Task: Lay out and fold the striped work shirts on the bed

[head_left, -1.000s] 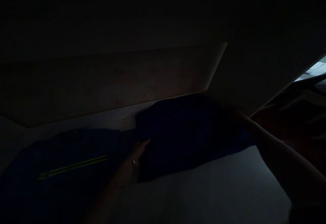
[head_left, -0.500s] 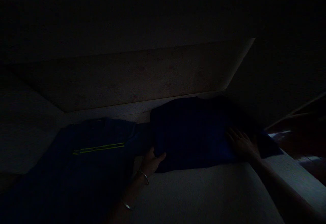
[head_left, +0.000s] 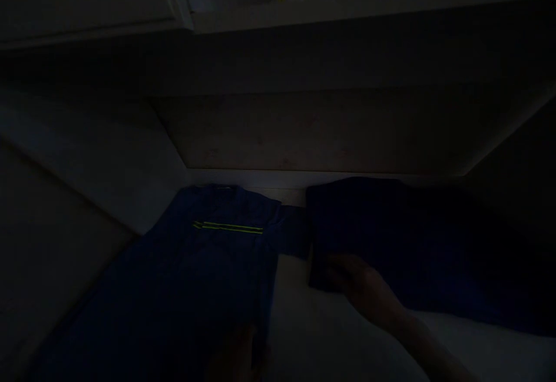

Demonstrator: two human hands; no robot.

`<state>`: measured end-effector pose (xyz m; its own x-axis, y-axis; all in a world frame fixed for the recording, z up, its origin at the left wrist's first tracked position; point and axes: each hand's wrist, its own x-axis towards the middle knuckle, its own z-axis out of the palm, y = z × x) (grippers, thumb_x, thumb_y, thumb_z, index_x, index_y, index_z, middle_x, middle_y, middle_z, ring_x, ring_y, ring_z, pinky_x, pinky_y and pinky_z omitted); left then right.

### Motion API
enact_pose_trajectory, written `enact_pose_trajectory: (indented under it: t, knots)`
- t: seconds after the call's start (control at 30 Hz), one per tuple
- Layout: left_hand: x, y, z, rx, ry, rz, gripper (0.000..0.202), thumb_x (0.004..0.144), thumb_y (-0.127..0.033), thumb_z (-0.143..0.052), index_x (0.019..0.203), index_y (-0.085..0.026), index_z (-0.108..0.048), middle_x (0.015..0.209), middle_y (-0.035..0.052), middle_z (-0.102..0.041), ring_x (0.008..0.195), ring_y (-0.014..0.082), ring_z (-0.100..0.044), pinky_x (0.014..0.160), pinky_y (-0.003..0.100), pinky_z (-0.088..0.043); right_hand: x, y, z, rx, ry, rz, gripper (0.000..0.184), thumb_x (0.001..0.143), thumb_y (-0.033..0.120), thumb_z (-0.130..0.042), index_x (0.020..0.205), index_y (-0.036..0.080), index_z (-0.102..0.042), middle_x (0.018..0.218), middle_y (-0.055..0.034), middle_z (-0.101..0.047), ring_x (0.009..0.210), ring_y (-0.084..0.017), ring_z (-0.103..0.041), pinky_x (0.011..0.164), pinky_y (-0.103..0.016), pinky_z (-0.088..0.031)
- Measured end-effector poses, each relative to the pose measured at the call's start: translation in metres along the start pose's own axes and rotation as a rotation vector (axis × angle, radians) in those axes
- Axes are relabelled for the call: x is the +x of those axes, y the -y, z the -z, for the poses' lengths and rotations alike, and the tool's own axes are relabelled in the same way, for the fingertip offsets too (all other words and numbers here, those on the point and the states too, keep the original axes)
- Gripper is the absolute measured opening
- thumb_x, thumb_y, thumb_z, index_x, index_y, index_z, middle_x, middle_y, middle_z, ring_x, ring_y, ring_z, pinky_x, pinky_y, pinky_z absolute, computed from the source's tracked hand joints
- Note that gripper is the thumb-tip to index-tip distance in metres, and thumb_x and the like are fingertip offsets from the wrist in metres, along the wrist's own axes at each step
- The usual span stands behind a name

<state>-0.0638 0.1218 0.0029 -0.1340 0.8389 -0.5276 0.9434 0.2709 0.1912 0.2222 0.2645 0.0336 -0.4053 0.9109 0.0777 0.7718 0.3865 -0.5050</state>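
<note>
The view is very dark. A folded dark blue garment [head_left: 412, 237] lies on a pale shelf board [head_left: 304, 335], up against the back panel. My right hand [head_left: 358, 283] rests at that garment's front left corner, the forearm running off to the lower right; its fingers are too dim to make out. Left of it lies a second blue garment with a yellow-green stripe [head_left: 204, 266], spread flat. A faint shape at the bottom edge over this garment may be my left hand [head_left: 238, 356]; its fingers do not show.
A wooden back panel [head_left: 325, 133] closes the compartment behind the clothes. A side wall [head_left: 65, 196] slopes along the left. Above runs a pale shelf edge [head_left: 347, 5] with a yellow item and a white cord on it.
The view has swung left and up. My left hand has left the folded garment's corner and dropped toward the bottom edge. My right hand has moved from the garment's right side to its front left corner.
</note>
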Motion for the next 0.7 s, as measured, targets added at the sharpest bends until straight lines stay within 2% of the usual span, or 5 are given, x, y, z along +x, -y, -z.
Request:
enact_pose_trajectory:
  t: [0.13, 0.33, 0.43, 0.53, 0.7]
  knots:
    - [-0.006, 0.01, -0.003, -0.059, 0.031, -0.042, 0.045, 0.091, -0.031, -0.037, 0.129, -0.022, -0.059, 0.138, 0.0149, -0.057, 0.122, 0.0281, -0.058, 0.102, 0.042, -0.044, 0.049, 0.047, -0.04, -0.402, 0.117, 0.155, 0.039, 0.089, 0.023, -0.047, 0.126, 0.018, -0.06, 0.117, -0.0143, -0.067, 0.108, -0.031, -0.06, 0.091, -0.047, -0.045]
    - [-0.019, 0.022, -0.001, -0.201, -0.081, -0.109, 0.04, 0.095, -0.033, -0.028, 0.106, -0.026, -0.066, 0.111, 0.0108, -0.07, 0.1, 0.0255, -0.066, 0.089, 0.039, -0.048, 0.082, 0.055, -0.061, -0.576, 0.293, 0.048, 0.036, 0.092, 0.014, -0.037, 0.116, 0.018, -0.063, 0.092, -0.0139, -0.074, 0.084, -0.026, -0.07, 0.081, -0.039, -0.045]
    - [-0.025, 0.03, 0.0, -0.315, -0.129, -0.15, 0.037, 0.096, -0.034, -0.029, 0.103, -0.026, -0.065, 0.108, 0.0097, -0.07, 0.099, 0.0234, -0.066, 0.088, 0.036, -0.046, 0.09, 0.06, -0.051, -0.405, 0.239, -0.112, 0.033, 0.097, 0.024, -0.032, 0.113, 0.022, -0.061, 0.095, -0.011, -0.073, 0.081, -0.024, -0.071, 0.068, -0.031, -0.045]
    - [-0.031, 0.028, 0.011, -0.465, -0.204, -0.253, 0.035, 0.097, -0.038, -0.031, 0.101, -0.026, -0.064, 0.105, 0.0081, -0.069, 0.097, 0.0208, -0.064, 0.087, 0.031, -0.045, 0.103, 0.064, -0.037, 0.012, 0.014, -0.157, 0.032, 0.098, 0.034, -0.031, 0.107, 0.024, -0.06, 0.097, -0.0088, -0.071, 0.082, -0.021, -0.069, 0.068, -0.029, -0.046]
    - [-0.04, -0.017, 0.044, -0.558, -0.275, -0.444, 0.036, 0.098, -0.042, -0.035, 0.09, -0.023, -0.064, 0.092, 0.0059, -0.068, 0.087, 0.0182, -0.063, 0.08, 0.029, -0.045, 0.122, 0.067, -0.009, 0.594, -0.319, -0.063, 0.036, 0.094, 0.052, -0.039, 0.112, 0.025, -0.053, 0.098, -0.0024, -0.064, 0.081, -0.016, -0.063, 0.071, -0.029, -0.051]
